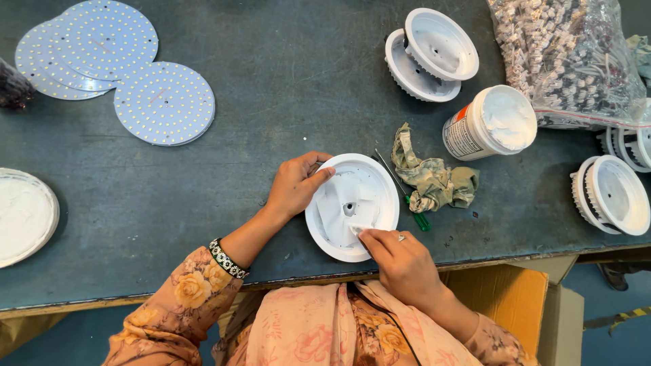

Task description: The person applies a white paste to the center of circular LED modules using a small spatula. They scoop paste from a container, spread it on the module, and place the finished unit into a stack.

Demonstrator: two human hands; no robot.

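Note:
A round white plastic lamp housing [352, 203] lies open side up near the table's front edge, with white paste smeared inside around its centre hole. My left hand [296, 183] grips its upper left rim. My right hand [400, 261] rests on the lower rim, fingertips pressing into the paste inside the housing. An open jar of white paste [491, 122] stands to the upper right. A crumpled greenish rag [434, 179] lies just right of the housing, with a green-handled screwdriver [407, 196] beside it.
Three round LED boards [163, 103] lie at the back left. More white housings sit at the back centre [430, 54] and right edge [610, 195]. A white disc [24, 213] is at the left edge, a bag of small parts [569, 54] back right, a cardboard box [505, 295] below the table.

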